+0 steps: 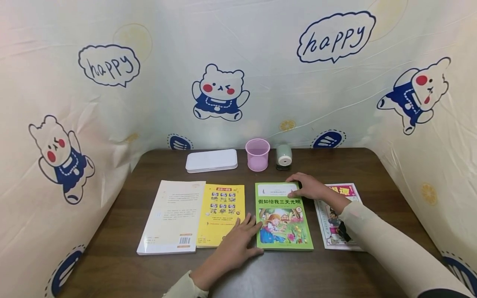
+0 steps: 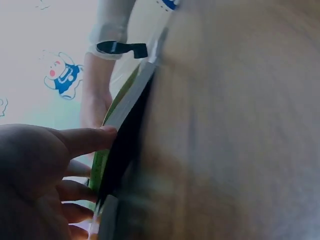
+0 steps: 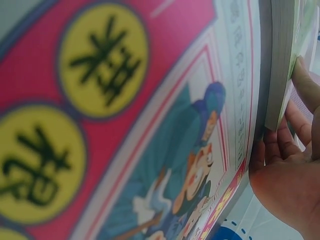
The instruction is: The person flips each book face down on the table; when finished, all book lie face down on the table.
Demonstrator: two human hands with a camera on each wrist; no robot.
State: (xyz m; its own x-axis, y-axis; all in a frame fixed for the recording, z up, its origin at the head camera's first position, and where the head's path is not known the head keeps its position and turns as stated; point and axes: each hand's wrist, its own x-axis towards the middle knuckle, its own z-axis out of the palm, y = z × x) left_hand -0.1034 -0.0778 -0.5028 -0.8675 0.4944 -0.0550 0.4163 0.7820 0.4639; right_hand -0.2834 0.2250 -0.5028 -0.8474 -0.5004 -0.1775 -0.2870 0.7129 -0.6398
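I see my left hand (image 1: pixel 236 244) flat, fingers together, at the green book's (image 1: pixel 284 217) lower-left corner; my right hand (image 1: pixel 307 187) pinches its top-right corner, between yellow book (image 1: pixel 220 213) and red book (image 1: pixel 337 215).

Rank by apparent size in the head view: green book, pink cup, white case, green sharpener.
1. green book
2. white case
3. pink cup
4. green sharpener
The book lies nearer the camera, which inflates it somewhat.

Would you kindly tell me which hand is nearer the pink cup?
Right. The right hand rests on the green book's top edge just below the pink cup; the left hand lies lower.
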